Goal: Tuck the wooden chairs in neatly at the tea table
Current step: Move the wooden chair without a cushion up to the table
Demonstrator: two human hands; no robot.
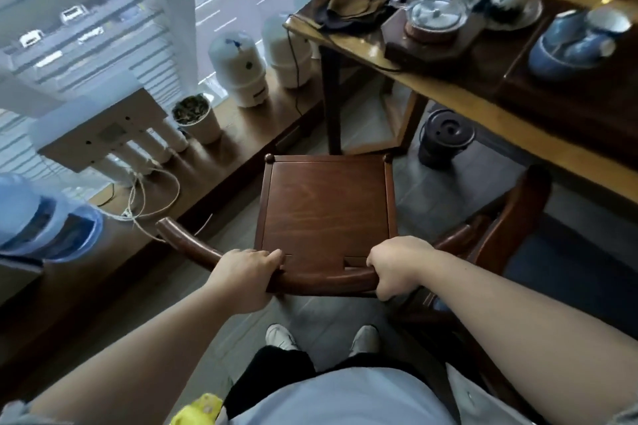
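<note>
A dark wooden chair (326,203) with a square seat stands in front of me, its seat facing the tea table's end. Both my hands grip its curved backrest rail: my left hand (247,271) on the left part, my right hand (398,266) on the right part. The tea table (459,93) runs along the upper right, its near leg just beyond the chair's front edge. The chair sits outside the table, left of its long side. A second wooden chair (497,235) stands at the right, partly under the table edge.
A low wooden window ledge (241,134) at the left carries white water-filter tanks (238,69), a potted plant (196,117), a filter unit with cords and a blue water bottle (45,217). A dark round bin (445,138) sits under the table. Teaware covers the tabletop.
</note>
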